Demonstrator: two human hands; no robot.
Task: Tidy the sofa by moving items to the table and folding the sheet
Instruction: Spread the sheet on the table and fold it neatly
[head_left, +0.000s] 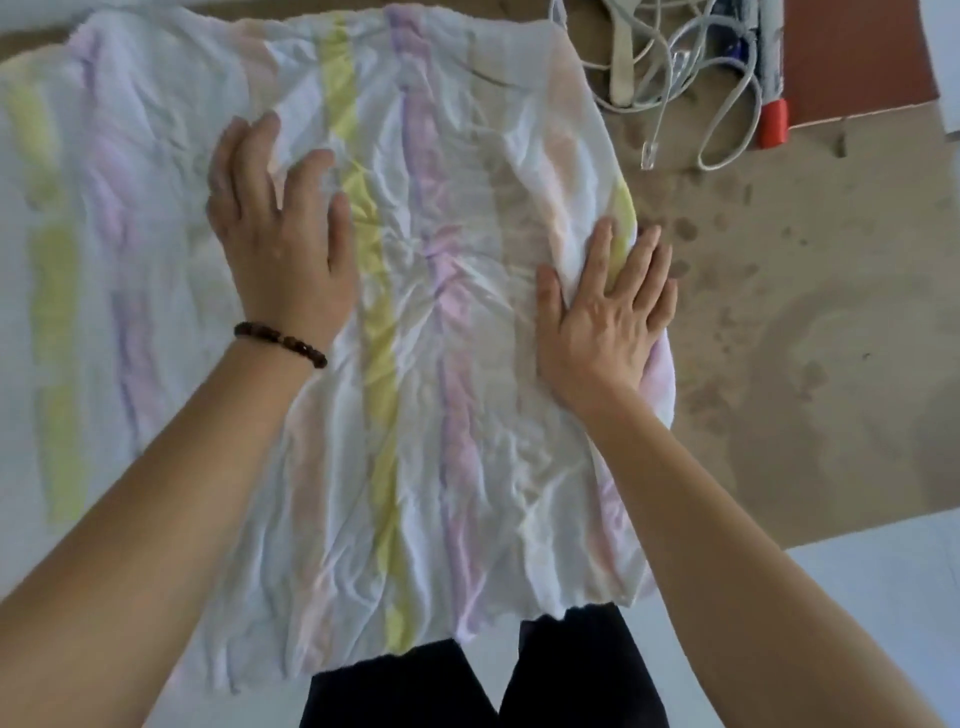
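Observation:
A wrinkled white sheet (415, 364) with yellow, purple and pink stripes lies spread flat over the tan sofa seat (805, 338). My left hand (280, 228), with a dark bead bracelet on its wrist, presses flat on the sheet left of the yellow stripe, fingers straight. At the sheet's folded right edge my right hand (602, 312) lies flat with its fingers spread. Neither hand grips the cloth. The sheet's near edge hangs over my dark trousers.
White cables (691, 67) lie tangled on the sofa at the top right, beside a marker with a red cap (773, 122) and a reddish-brown board (857, 57). Pale floor (883, 597) shows at the lower right, past the sofa's edge.

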